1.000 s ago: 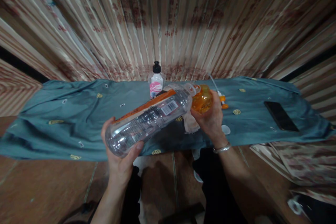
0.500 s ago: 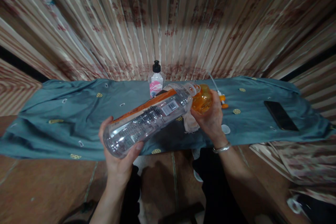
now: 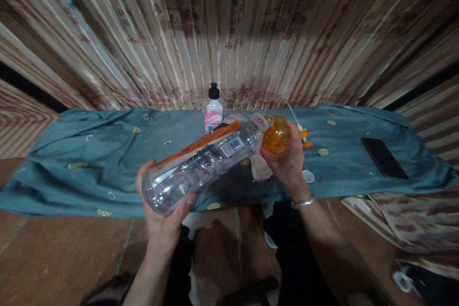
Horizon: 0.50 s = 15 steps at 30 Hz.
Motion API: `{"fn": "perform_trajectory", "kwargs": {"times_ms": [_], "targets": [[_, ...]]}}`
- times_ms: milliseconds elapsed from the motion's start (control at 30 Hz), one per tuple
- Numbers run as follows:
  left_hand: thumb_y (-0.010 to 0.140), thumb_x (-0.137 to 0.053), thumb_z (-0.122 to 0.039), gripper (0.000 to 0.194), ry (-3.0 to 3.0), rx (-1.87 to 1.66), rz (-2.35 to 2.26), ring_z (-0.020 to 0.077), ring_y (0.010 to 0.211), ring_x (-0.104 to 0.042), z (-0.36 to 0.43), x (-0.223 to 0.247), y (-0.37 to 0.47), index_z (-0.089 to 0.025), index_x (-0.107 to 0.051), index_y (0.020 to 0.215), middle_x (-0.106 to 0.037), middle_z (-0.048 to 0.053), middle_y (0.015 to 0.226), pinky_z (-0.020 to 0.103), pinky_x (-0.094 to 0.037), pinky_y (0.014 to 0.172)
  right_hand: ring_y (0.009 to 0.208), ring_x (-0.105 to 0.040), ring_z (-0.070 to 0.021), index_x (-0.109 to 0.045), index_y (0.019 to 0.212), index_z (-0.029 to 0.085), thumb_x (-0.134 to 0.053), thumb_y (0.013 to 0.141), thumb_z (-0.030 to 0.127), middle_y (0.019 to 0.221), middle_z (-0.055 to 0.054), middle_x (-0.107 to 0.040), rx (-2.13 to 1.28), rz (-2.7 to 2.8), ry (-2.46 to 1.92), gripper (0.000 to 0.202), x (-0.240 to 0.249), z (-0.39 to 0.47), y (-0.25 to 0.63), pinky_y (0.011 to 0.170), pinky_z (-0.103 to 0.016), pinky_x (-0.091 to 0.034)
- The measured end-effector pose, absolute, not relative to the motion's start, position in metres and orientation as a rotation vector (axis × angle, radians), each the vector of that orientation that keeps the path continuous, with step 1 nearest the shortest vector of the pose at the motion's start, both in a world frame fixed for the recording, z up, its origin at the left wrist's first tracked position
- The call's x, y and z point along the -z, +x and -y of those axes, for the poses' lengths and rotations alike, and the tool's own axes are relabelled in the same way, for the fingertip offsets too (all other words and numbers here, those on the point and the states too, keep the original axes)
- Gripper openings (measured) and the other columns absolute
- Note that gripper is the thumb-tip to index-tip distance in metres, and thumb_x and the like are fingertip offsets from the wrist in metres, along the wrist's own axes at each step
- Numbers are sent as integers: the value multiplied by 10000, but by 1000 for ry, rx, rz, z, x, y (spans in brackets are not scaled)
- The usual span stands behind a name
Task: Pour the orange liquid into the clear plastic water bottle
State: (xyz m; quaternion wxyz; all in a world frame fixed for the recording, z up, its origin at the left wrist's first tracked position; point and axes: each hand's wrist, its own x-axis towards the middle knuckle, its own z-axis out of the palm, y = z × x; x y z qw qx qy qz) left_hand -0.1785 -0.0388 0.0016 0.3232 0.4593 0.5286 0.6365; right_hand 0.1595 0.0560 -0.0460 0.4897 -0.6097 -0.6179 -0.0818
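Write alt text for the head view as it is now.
Left hand tilts a clear plastic bottle, its mouth against an orange bottle in the right hand, above a teal cloth.

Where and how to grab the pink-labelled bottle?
I'd take the pink-labelled bottle by its upper body, below the black cap, coming from its left. It stands upright with that part exposed, while the large clear bottle slants across in front, near its base. Curtain close behind makes a rear approach look poor.
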Motion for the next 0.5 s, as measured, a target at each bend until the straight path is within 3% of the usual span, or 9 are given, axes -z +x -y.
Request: {"fn": "perform_trajectory", "kwargs": {"times_ms": [500], "targets": [[679,-1115,-404,1061,1135,-1676,-1244,236,1020,-773,37,5,-175,-290,-556,1573,-747,51,1254,337,-646,908,1482,-697,-412,-411,1673,261,-897,832,454,1586,-182,-676,254,1511,-1452,990,46,-58,159,1268,-689,-596]]}}
